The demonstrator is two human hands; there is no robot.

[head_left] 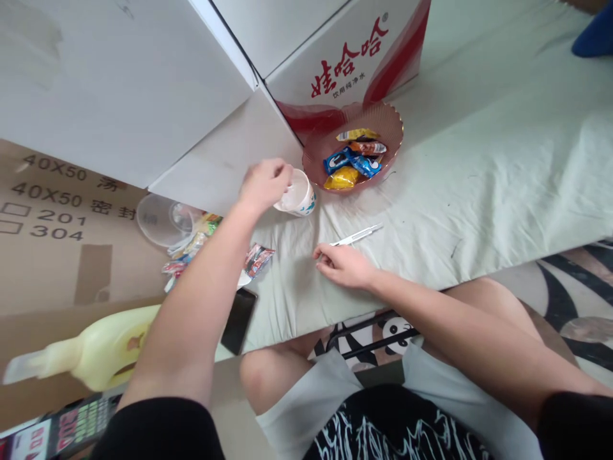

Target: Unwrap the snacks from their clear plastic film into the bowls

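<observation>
My left hand (265, 186) is at the rim of a white paper cup (305, 203) with a blue-green print. Its fingers are pinched together over the cup's opening; whatever they may hold is hidden. On the cloth lies my right hand (345, 264), its fingers curled in and nothing visible inside them. Just beyond its knuckles is a slim white pen-like tool (358, 235), partly covered by the hand. A pink scalloped bowl (318, 156) behind the cup contains several wrapped snacks, among them a yellow packet (341, 178) and a blue packet (366, 166).
White cartons (345, 70) stand behind the bowl and cup. Left of my forearm are a clear plastic cup (160, 220), several wrappers (184, 255) and a yellow bottle (108, 345). A dark phone (238, 321) lies near the front edge of the pale green cloth (479, 191).
</observation>
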